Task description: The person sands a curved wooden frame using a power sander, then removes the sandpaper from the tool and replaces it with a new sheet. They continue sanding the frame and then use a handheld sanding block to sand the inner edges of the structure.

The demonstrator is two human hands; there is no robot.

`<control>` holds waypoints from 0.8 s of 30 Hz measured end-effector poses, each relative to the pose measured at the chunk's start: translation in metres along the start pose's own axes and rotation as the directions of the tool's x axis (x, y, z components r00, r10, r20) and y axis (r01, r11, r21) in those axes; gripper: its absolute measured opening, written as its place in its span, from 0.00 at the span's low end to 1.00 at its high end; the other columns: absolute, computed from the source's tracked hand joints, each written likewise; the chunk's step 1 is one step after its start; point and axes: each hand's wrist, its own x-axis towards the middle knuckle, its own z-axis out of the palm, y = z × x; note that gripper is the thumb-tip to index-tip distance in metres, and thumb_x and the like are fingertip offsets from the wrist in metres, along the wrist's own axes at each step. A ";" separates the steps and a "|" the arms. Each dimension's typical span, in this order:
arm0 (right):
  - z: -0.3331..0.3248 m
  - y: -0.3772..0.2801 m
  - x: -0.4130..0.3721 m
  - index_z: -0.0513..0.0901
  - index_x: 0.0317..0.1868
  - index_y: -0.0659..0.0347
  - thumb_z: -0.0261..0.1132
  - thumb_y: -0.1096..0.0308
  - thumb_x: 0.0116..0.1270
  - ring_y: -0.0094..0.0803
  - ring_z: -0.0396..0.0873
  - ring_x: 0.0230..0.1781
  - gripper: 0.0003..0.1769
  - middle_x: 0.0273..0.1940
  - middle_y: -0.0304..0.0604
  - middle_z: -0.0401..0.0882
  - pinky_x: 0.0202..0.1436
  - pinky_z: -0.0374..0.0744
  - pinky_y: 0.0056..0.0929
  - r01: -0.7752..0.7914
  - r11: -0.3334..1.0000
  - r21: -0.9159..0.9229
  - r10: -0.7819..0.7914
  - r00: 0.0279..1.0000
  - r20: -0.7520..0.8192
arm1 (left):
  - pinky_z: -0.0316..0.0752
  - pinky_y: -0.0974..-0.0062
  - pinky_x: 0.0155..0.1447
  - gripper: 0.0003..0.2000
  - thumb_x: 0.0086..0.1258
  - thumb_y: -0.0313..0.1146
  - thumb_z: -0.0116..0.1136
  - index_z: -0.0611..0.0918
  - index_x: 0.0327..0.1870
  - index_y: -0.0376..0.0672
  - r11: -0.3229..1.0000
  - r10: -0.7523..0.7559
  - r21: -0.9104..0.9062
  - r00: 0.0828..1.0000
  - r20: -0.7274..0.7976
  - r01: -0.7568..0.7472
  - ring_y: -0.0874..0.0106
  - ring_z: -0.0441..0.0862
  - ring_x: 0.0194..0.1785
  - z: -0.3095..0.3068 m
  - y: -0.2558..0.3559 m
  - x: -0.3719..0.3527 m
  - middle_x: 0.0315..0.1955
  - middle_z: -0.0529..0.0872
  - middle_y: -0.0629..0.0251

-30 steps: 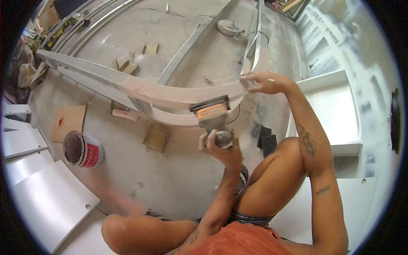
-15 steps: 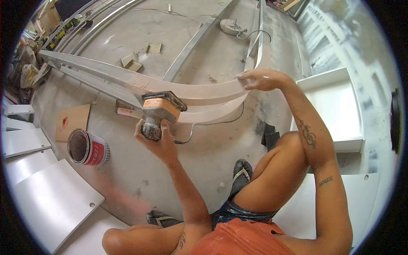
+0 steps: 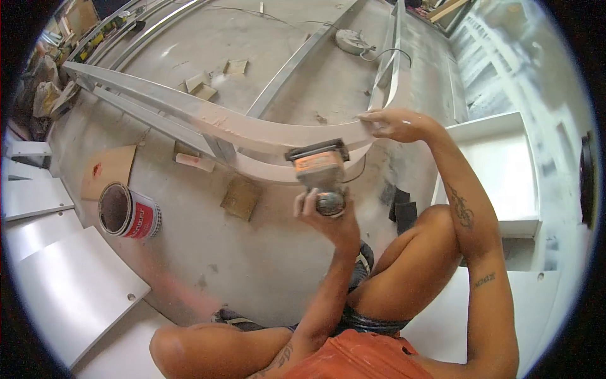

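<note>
My left hand (image 3: 334, 227) is wrapped round the body of an orange and black electric sander (image 3: 319, 165). The sander's pad faces away from me, at the curved, pinkish filler-coated band of a metal frame (image 3: 271, 134); contact between them cannot be made out. Over at the band's right end, my right hand (image 3: 401, 124) grips its top edge with the fingers closed on it. Part of the sander's cord shows behind the tool, to its right.
An open paint can (image 3: 130, 215) and cardboard (image 3: 112, 170) lie on the left, near white panels (image 3: 82, 271). A square brown piece (image 3: 241, 197) rests on the floor. To the right are a white tray-like box (image 3: 489, 170) and dark sheets (image 3: 402, 208). A round device (image 3: 353, 42) sits behind.
My left hand has swung the sander to the right along the curved band, uncovering the square brown piece on the floor. My right hand keeps its place on the frame.
</note>
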 end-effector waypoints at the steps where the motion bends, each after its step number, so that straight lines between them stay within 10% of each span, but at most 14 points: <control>1: 0.000 0.001 -0.002 0.72 0.75 0.61 0.65 0.63 0.72 0.51 0.76 0.70 0.32 0.71 0.56 0.76 0.74 0.72 0.39 0.032 0.999 0.018 -0.032 0.999 -0.027 | 0.63 0.49 0.70 0.36 0.58 0.29 0.80 0.70 0.66 0.44 0.999 -0.039 -0.035 0.998 0.050 0.041 0.52 0.64 0.69 0.004 0.002 -0.009 0.62 0.66 0.51; 24: -0.002 -0.059 0.011 0.74 0.73 0.66 0.74 0.62 0.66 0.51 0.77 0.68 0.37 0.66 0.59 0.78 0.72 0.73 0.39 0.033 0.998 -0.053 -0.034 0.999 -0.008 | 0.71 0.65 0.64 0.24 0.61 0.25 0.71 0.75 0.58 0.39 0.929 -0.255 -0.289 0.966 -0.040 0.233 0.65 0.76 0.55 -0.085 -0.094 0.181 0.52 0.76 0.59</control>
